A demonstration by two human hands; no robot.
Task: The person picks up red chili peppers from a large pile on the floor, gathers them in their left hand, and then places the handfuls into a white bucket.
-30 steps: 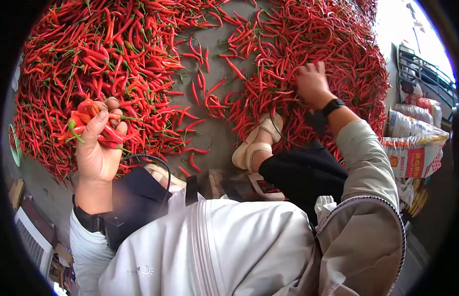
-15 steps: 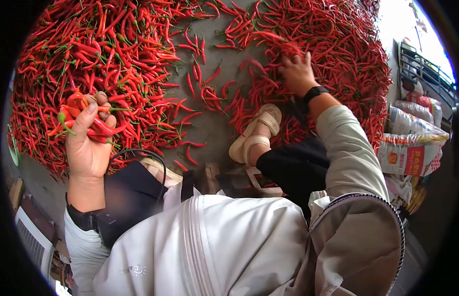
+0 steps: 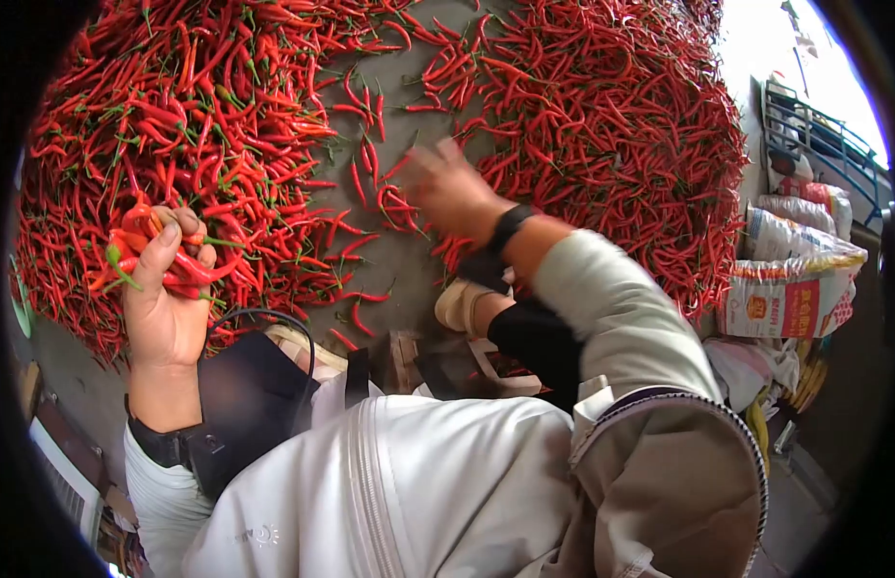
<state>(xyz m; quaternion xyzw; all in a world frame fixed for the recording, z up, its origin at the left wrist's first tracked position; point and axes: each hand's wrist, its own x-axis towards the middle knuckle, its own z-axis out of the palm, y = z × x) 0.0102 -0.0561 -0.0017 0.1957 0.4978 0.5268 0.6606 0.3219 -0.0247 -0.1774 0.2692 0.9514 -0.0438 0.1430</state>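
The left hand is closed partway, thumb against curled fingers, with a small bunch of fresh red chilli peppers in its grasp. Their green stems poke out at differing angles; probably the loose curl of the fingers lets several be kept together without crushing them. Behind and beyond this grip spreads the left-hand chilli heap.

Well apart, across from the bunch, the right hand is blurred above a strip of grey floor; I cannot tell how far its fingers are open or whether they hold anything. Scattered chillies lie just beside its fingertips, and the right-hand chilli heap lies on its other side. The bare strip seems to keep both heaps apart, each within arm's reach. Farther out, beyond that heap, stand printed sacks.
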